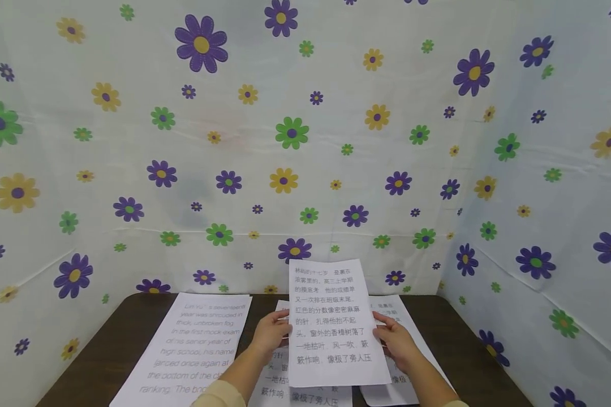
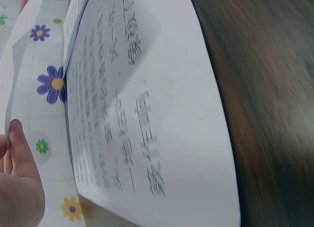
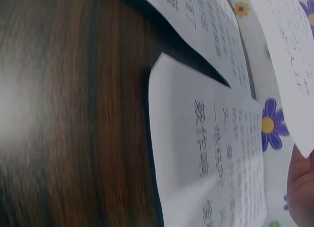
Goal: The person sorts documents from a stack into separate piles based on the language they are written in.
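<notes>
Both hands hold up one white sheet printed with Chinese characters, raised above the table and facing me. My left hand pinches its left edge, fingers behind and thumb at the front. On the opposite edge, my right hand grips the paper the same way. Each wrist view catches its own hand at the border, the left hand and the right hand, with the held sheet beside it. Beneath lie a middle Chinese page and a right-hand page, both partly covered by the raised sheet and the hands.
A sheet with large English text lies at the left of the dark wooden table, its lower right overlapped by my left forearm. Behind and to the sides hangs a white cloth with purple, green and yellow flowers.
</notes>
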Action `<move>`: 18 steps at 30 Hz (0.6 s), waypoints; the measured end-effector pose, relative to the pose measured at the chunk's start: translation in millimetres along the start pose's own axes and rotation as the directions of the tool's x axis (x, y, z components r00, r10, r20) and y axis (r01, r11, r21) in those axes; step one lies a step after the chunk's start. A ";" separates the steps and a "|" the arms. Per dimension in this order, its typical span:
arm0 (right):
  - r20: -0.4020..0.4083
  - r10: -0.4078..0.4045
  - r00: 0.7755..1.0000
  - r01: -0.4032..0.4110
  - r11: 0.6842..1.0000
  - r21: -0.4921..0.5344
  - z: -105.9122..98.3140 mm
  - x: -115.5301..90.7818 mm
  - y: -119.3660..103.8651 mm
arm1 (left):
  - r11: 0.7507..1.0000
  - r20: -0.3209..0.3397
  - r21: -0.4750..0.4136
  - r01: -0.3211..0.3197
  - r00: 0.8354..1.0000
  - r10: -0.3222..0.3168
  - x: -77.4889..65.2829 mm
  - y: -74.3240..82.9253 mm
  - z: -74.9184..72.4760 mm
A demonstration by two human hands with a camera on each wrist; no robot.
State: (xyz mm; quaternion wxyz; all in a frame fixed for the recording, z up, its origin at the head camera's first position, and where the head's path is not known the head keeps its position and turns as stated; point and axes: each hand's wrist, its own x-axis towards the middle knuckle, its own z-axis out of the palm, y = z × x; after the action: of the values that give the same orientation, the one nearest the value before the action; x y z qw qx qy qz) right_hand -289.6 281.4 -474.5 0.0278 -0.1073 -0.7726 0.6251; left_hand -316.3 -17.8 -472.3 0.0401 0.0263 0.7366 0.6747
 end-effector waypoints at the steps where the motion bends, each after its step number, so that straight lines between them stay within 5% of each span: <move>1: -0.004 0.002 1.000 -0.002 1.000 0.003 -2.8 -0.1 0.2 | 1.000 0.003 -0.001 0.001 1.000 -0.001 0.6 0.3 3.4; 18: -0.083 0.048 0.995 -0.049 0.999 -0.010 -55.9 0.4 13.8 | 0.999 0.032 -0.042 0.031 0.999 -0.030 -0.5 4.6 61.3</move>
State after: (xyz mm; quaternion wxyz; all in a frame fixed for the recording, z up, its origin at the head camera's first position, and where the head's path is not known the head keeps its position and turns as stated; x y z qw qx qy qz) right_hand -278.3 337.9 -475.7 0.0439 -0.1520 -0.7717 0.6161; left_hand -310.1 43.4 -472.9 0.0623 0.0246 0.7216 0.6891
